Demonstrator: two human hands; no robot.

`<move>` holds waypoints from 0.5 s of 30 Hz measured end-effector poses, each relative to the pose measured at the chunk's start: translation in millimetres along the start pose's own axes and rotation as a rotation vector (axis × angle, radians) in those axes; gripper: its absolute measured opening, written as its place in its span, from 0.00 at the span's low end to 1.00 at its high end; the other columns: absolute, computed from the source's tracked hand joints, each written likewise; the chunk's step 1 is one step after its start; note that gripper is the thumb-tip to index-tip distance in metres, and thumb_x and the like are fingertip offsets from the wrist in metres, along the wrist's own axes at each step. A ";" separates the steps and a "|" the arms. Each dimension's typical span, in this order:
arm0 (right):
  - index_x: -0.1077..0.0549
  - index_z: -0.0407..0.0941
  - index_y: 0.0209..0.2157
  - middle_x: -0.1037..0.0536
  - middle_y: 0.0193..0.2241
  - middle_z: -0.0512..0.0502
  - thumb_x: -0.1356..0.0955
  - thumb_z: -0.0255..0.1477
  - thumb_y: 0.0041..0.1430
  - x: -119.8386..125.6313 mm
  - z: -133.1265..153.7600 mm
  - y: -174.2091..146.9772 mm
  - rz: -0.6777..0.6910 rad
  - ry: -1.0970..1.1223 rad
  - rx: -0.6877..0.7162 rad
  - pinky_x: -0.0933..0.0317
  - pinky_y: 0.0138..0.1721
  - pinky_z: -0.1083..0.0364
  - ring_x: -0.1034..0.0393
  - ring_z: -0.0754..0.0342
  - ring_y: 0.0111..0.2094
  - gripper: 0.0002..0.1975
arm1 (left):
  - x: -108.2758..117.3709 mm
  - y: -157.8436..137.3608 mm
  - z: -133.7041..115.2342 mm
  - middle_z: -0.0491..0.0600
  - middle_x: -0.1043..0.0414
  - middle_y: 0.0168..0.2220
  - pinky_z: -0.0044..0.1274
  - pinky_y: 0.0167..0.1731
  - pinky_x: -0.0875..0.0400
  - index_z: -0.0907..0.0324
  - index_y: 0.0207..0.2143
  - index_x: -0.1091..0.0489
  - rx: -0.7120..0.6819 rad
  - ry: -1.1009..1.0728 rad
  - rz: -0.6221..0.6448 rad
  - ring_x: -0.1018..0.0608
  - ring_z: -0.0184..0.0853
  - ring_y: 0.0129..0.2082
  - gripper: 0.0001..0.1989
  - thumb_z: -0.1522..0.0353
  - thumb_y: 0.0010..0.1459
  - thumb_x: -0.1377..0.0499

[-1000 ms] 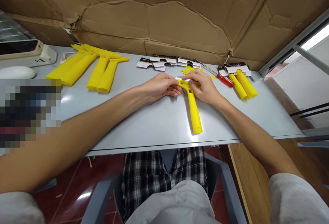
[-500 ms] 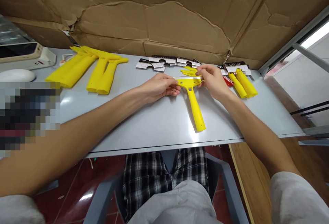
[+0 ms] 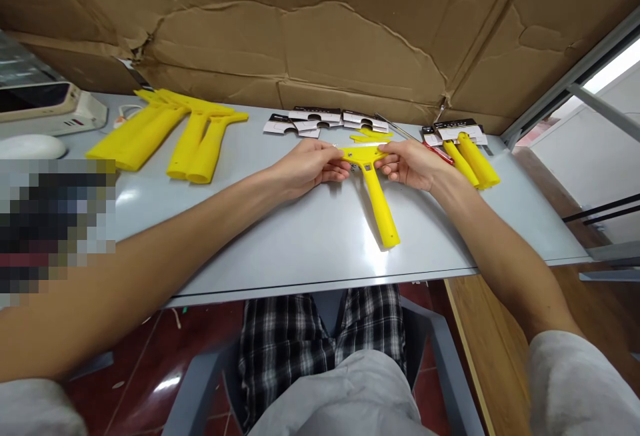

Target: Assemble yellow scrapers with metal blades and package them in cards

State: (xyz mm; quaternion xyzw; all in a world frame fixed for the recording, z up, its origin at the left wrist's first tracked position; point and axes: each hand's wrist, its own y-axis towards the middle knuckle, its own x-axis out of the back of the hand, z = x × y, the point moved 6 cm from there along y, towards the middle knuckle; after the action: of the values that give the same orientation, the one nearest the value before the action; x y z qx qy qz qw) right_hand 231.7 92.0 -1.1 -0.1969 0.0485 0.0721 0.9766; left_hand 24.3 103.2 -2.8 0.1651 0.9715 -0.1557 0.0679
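A yellow scraper (image 3: 379, 199) lies between my hands, its wide head away from me and its handle pointing toward the table's front edge. My left hand (image 3: 315, 169) grips the left end of the head between thumb and fingers. The right end is pinched in my right hand (image 3: 407, 164). Along the far edge of the head runs a thin pale strip, partly covered by my fingers. Just beyond it lie thin yellow strips (image 3: 373, 135). A red-handled screwdriver (image 3: 440, 154) rests behind my right hand, its shaft pointing to the back.
Several yellow scraper bodies (image 3: 193, 143) are grouped at the left. Black-and-white cards (image 3: 317, 117) lie along the back, below a cardboard wall (image 3: 350, 43). At the right, two yellow handles (image 3: 473, 163) carry cards. A white mouse-like object (image 3: 33, 147) sits far left.
My right hand has come down from above the head's right end and now pinches that end. The scraper's handle end has shifted slightly away from me.
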 end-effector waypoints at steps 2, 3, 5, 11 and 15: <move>0.27 0.42 0.40 0.19 0.27 0.45 0.30 0.27 0.73 0.3 0.2 -0.2 -0.003 0.006 -0.019 0.34 0.20 0.63 0.30 0.61 0.21 0.05 | -0.2 -1.2 -0.7 0.57 0.19 0.28 0.20 0.30 0.20 0.68 0.32 0.23 -0.002 0.000 -0.002 0.18 0.31 0.24 0.15 0.81 0.73 0.42; 0.27 0.42 0.40 0.19 0.27 0.46 0.30 0.27 0.74 0.1 0.4 -0.5 -0.001 0.003 -0.024 0.34 0.19 0.63 0.31 0.61 0.20 0.05 | -0.5 -1.6 -0.9 0.56 0.19 0.28 0.20 0.30 0.21 0.68 0.31 0.23 -0.003 0.000 0.000 0.18 0.30 0.24 0.15 0.81 0.73 0.43; 0.27 0.41 0.40 0.19 0.26 0.46 0.30 0.25 0.73 -0.8 1.0 -1.2 -0.001 0.000 -0.017 0.35 0.19 0.63 0.32 0.62 0.19 0.04 | -1.0 -2.0 -1.7 0.56 0.19 0.28 0.19 0.29 0.21 0.68 0.31 0.23 -0.009 0.000 0.002 0.18 0.30 0.24 0.15 0.81 0.73 0.43; 0.27 0.41 0.37 0.20 0.26 0.45 0.30 0.22 0.71 -5.2 2.2 -4.3 -0.028 0.003 0.048 0.35 0.20 0.65 0.32 0.62 0.21 0.05 | -1.2 -0.7 -1.7 0.57 0.19 0.28 0.21 0.30 0.20 0.69 0.34 0.22 0.003 0.007 0.003 0.18 0.32 0.24 0.13 0.81 0.71 0.43; 0.26 0.41 0.36 0.21 0.25 0.45 0.30 0.21 0.71 -7.6 3.6 -6.8 -0.038 -0.004 0.052 0.35 0.20 0.65 0.32 0.62 0.20 0.06 | 0.3 -0.9 -1.7 0.58 0.19 0.28 0.23 0.32 0.20 0.68 0.34 0.22 0.006 0.005 0.001 0.18 0.33 0.25 0.11 0.80 0.70 0.42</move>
State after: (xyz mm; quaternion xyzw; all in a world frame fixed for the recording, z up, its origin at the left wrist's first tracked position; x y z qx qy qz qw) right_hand 225.5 86.3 5.7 -0.1720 0.0447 0.0526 0.9827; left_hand 23.5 103.0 -0.9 0.1663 0.9712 -0.1580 0.0652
